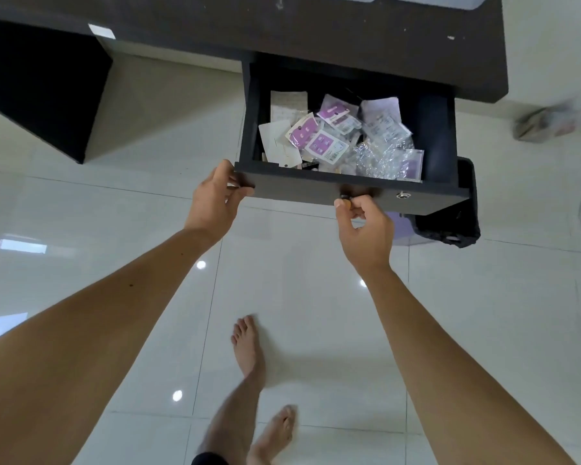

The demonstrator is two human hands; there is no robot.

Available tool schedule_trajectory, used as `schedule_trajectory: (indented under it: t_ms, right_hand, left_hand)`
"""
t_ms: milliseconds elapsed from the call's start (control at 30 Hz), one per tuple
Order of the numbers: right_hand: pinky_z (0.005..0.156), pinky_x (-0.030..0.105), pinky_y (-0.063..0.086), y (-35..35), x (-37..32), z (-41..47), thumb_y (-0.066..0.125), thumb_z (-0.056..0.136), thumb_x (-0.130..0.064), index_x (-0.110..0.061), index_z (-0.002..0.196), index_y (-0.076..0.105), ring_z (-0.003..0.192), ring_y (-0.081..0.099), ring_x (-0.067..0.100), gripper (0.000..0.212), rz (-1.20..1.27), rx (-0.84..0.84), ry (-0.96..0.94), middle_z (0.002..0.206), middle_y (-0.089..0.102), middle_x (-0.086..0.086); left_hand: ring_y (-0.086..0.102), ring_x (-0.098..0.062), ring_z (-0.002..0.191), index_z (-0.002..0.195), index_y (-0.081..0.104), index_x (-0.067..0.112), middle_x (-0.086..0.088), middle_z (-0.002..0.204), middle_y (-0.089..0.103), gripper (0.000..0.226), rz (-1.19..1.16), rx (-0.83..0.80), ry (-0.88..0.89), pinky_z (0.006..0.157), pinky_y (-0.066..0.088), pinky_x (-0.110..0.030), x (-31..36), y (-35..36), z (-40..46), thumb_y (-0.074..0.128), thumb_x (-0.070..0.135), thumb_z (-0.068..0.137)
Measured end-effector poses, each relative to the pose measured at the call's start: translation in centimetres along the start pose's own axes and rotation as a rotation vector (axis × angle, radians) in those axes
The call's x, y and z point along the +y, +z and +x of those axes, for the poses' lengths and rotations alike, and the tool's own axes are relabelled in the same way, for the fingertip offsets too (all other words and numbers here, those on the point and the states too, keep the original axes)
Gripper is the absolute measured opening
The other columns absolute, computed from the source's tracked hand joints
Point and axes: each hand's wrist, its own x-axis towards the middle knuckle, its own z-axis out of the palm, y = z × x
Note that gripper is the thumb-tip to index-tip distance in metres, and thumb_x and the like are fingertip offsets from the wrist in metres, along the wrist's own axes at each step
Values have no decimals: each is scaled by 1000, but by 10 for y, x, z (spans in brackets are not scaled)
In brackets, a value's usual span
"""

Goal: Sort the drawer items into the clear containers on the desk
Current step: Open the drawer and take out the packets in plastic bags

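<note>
Two bare forearms reach forward over a glossy white tiled floor (pixel 316 297), bare feet (pixel 249 347) below. The left hand (pixel 212 199) curls its grip round the front left corner of the open drawer (pixel 416 196); the right hand (pixel 366 226) pinches the small knob (pixel 345 197) on the drawer's flat black front. The drawer juts toward the camera from under the dark matte surface (pixel 282 35), its long axis running left to right. Inside lies a jumble of crinkly clear packets (pixel 379 156), purple-and-white cards (pixel 322 142) and paper slips (pixel 287 105). Clear containers (pixel 433 0) barely show at the surface's far edge.
</note>
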Motion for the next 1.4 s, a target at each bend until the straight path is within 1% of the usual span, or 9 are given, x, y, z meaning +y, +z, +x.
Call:
schedule_trajectory:
  t_ms: [267,400,500,733,833,933,1067,1233,1400]
  right_hand:
    - [67,30,50,-8,8,-37,67,100,-36,-11,86,67,75,65,17,28,-22,4,-3,79,70,0]
    - [67,30,51,-10,5,-47,67,100,-35,-10,86,66,75,64,14,28,-19,-3,11,79,70,-1]
    - [67,33,51,-10,8,-48,67,100,-35,-11,86,65,75,64,17,28,-12,-14,32,78,70,1]
    - [67,31,50,-9,5,-50,66,100,-37,-9,87,65,76,63,17,31,-10,-25,79,80,70,2]
    - [68,30,49,-11,3,-50,66,101,-35,-10,90,66,77,63,15,28,-16,-51,86,82,70,1]
    - [76,35,56,-21,1,-50,66,104,-32,-12,98,69,84,67,15,22,-33,-137,77,89,73,0]
    - [79,35,59,-48,-14,-49,68,102,-43,-21,110,73,85,68,11,24,-110,-199,76,91,73,-8]
    - [74,15,49,-76,-58,-11,80,95,-32,-18,103,73,80,68,11,18,0,-164,-18,85,76,-8]
    - [77,21,56,-75,-70,56,84,91,-34,-18,113,75,87,70,6,28,-15,-157,-61,94,75,-8]
  left_hand:
    - [72,-22,87,108,48,11,1,115,67,18,8,21,1,68,48,-7,-10,9,-37,65,13,104]
    - [69,-15,78,107,47,11,3,113,66,18,9,38,10,64,46,-4,-11,10,-47,65,13,103]
    - [64,2,69,102,44,14,3,111,68,22,19,36,27,62,44,-3,-11,9,-50,66,12,103]
    - [66,-18,81,103,47,11,1,110,70,19,19,46,5,68,46,-7,-9,11,-50,66,12,103]
    - [68,-20,81,104,46,13,-4,114,72,19,29,21,-9,73,56,-24,-9,9,-50,65,11,103]
    - [73,-23,99,112,52,13,-2,117,73,20,10,-16,-32,91,62,-43,-11,1,-52,68,19,102]
    - [68,-20,106,123,55,14,-3,125,64,43,32,-40,-3,93,58,-39,-2,-26,-49,78,34,92]
    - [61,-17,111,131,53,13,-1,131,57,86,106,-171,116,97,53,-35,26,-65,-17,84,60,66]
    - [59,-13,110,131,56,17,4,126,60,89,137,-283,258,98,54,-33,79,-65,34,82,67,62]
